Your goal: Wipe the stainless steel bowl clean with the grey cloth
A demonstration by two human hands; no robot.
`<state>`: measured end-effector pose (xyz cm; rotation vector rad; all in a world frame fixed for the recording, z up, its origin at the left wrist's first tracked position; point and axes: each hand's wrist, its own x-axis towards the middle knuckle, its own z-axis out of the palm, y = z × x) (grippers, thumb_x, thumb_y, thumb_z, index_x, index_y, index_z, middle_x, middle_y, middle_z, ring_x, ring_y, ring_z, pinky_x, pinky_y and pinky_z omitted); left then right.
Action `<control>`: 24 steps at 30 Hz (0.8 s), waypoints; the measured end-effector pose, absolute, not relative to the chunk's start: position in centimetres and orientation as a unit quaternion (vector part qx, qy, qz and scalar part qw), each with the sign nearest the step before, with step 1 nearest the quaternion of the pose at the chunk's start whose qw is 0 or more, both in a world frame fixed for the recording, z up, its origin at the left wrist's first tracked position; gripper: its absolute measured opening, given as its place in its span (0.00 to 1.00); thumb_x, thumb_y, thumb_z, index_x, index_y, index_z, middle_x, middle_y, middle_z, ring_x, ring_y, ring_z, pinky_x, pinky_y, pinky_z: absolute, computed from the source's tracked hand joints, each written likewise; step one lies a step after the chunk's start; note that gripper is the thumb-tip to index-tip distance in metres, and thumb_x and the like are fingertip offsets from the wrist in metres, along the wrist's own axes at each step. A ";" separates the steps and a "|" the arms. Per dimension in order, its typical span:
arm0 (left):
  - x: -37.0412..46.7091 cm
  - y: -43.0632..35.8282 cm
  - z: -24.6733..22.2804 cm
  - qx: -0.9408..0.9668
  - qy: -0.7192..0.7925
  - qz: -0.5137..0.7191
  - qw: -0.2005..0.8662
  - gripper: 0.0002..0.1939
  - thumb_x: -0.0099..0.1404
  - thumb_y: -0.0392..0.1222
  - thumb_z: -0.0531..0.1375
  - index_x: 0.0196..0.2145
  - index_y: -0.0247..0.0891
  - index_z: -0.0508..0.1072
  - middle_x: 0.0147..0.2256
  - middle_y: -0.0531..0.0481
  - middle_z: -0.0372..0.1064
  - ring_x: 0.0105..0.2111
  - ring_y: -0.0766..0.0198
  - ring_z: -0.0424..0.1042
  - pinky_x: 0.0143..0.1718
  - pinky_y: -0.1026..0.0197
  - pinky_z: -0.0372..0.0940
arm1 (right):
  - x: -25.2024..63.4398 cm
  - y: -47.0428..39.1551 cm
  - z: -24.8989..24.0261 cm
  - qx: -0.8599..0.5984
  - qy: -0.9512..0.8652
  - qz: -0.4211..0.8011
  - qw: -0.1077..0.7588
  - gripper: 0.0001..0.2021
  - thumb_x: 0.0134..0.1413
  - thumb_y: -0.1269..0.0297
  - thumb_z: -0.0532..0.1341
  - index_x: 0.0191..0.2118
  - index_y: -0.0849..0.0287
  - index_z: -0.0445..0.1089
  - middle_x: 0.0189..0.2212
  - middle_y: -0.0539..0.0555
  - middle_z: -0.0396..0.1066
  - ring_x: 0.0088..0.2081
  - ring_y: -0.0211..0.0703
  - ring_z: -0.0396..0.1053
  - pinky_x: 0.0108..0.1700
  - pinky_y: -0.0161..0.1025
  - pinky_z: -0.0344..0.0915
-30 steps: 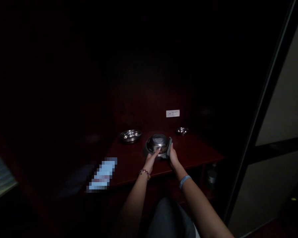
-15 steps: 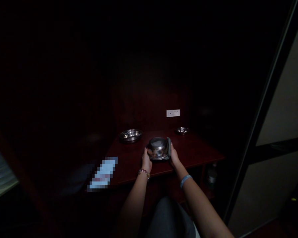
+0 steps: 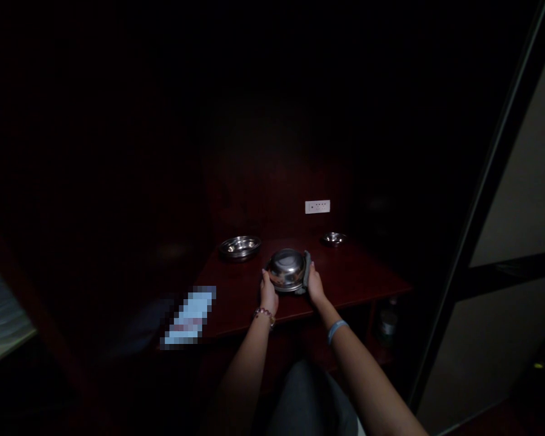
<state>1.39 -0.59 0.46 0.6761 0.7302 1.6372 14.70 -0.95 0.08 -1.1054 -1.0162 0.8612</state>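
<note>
A shiny metal bowl (image 3: 287, 266) is held bottom up between my hands, over the front part of the dark red desk (image 3: 345, 284). My left hand (image 3: 267, 293) grips its left rim, a beaded bracelet on the wrist. On the other side, my right hand (image 3: 315, 284) presses a dark grey cloth (image 3: 306, 272) against the bowl's right side. Most fingers of both hands are hidden beneath or behind the bowl and cloth. Whether the bowl touches the desk I cannot tell.
Stacked metal bowls (image 3: 240, 247) stand at the back left. A small metal bowl (image 3: 333, 238) sits at the back right, below a white socket strip (image 3: 317, 207). A plastic bottle (image 3: 388, 321) is on the lower shelf. A pixelated bright patch (image 3: 189, 318) lies at left.
The bowl has shifted and tipped slightly in my hands. My right hand and the cloth have slid a little along its right side. The other bowls stay where they were.
</note>
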 end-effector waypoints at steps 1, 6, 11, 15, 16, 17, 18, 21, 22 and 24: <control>1.4 -0.7 0.5 0.292 0.309 0.699 0.576 0.23 0.70 0.55 0.47 0.51 0.38 0.70 0.58 0.43 0.65 0.58 0.61 0.65 0.60 0.56 0.57 | 14.7 -1.0 0.1 -0.484 -0.449 0.379 0.648 0.34 0.60 0.39 0.42 0.38 0.62 0.76 0.33 0.60 0.77 0.41 0.48 0.75 0.51 0.42 0.66; 1.8 -1.1 1.0 0.327 0.281 0.694 0.577 0.26 0.70 0.58 0.47 0.54 0.40 0.69 0.59 0.44 0.65 0.59 0.62 0.63 0.62 0.57 0.55 | 14.7 -0.8 0.0 -0.475 -0.467 0.380 0.641 0.36 0.59 0.38 0.41 0.40 0.63 0.76 0.36 0.62 0.77 0.45 0.50 0.74 0.54 0.45 0.64; 2.1 -1.4 1.4 0.365 0.275 0.685 0.567 0.26 0.68 0.59 0.49 0.54 0.41 0.70 0.58 0.45 0.66 0.61 0.61 0.60 0.63 0.57 0.52 | 14.4 -0.8 0.1 -0.476 -0.494 0.376 0.623 0.36 0.60 0.40 0.42 0.41 0.65 0.77 0.34 0.64 0.78 0.46 0.52 0.74 0.56 0.47 0.62; 2.1 -1.5 1.2 0.400 0.297 0.645 0.580 0.26 0.66 0.58 0.53 0.51 0.36 0.73 0.55 0.40 0.69 0.60 0.57 0.62 0.63 0.53 0.52 | 14.4 -0.7 -0.1 -0.475 -0.509 0.376 0.612 0.36 0.60 0.39 0.42 0.40 0.65 0.77 0.34 0.65 0.78 0.46 0.53 0.74 0.56 0.46 0.63; 2.0 -1.5 1.1 0.411 0.305 0.631 0.583 0.27 0.66 0.59 0.53 0.50 0.35 0.73 0.53 0.39 0.71 0.59 0.56 0.63 0.62 0.51 0.52 | 14.5 -0.7 -0.2 -0.470 -0.510 0.380 0.612 0.37 0.60 0.38 0.42 0.40 0.65 0.77 0.35 0.65 0.78 0.46 0.53 0.74 0.55 0.46 0.63; 2.0 -1.5 1.1 0.422 0.311 0.620 0.584 0.27 0.66 0.59 0.53 0.49 0.34 0.74 0.52 0.38 0.72 0.58 0.55 0.64 0.62 0.50 0.53 | 14.6 -0.6 -0.3 -0.466 -0.509 0.384 0.614 0.38 0.59 0.37 0.42 0.41 0.66 0.77 0.36 0.65 0.78 0.46 0.53 0.75 0.55 0.46 0.64; 2.0 -1.5 1.0 0.431 0.316 0.611 0.583 0.28 0.66 0.60 0.53 0.48 0.34 0.75 0.51 0.38 0.72 0.58 0.54 0.65 0.62 0.50 0.53 | 14.7 -0.5 -0.4 -0.462 -0.506 0.388 0.616 0.38 0.59 0.36 0.42 0.42 0.66 0.76 0.37 0.65 0.78 0.46 0.53 0.75 0.54 0.47 0.64; 1.9 -1.6 0.9 0.446 0.325 0.598 0.581 0.28 0.65 0.60 0.53 0.46 0.33 0.76 0.49 0.37 0.73 0.56 0.53 0.67 0.61 0.48 0.54 | 14.9 -0.2 -0.5 -0.446 -0.493 0.399 0.632 0.39 0.58 0.36 0.42 0.46 0.66 0.75 0.40 0.65 0.77 0.46 0.52 0.75 0.54 0.46 0.65; 1.9 -1.6 0.9 0.446 0.328 0.598 0.579 0.27 0.65 0.60 0.53 0.45 0.33 0.76 0.49 0.37 0.73 0.56 0.52 0.67 0.61 0.48 0.54 | 14.9 -0.2 -0.6 -0.440 -0.489 0.402 0.638 0.38 0.58 0.36 0.43 0.47 0.66 0.74 0.41 0.64 0.77 0.47 0.51 0.74 0.54 0.46 0.65; 1.9 -1.5 0.9 0.437 0.333 0.602 0.579 0.27 0.65 0.60 0.54 0.46 0.34 0.76 0.50 0.37 0.73 0.56 0.52 0.67 0.61 0.47 0.54 | 14.9 -0.3 -0.5 -0.429 -0.485 0.408 0.644 0.37 0.58 0.36 0.44 0.48 0.65 0.73 0.42 0.63 0.77 0.48 0.50 0.74 0.54 0.45 0.65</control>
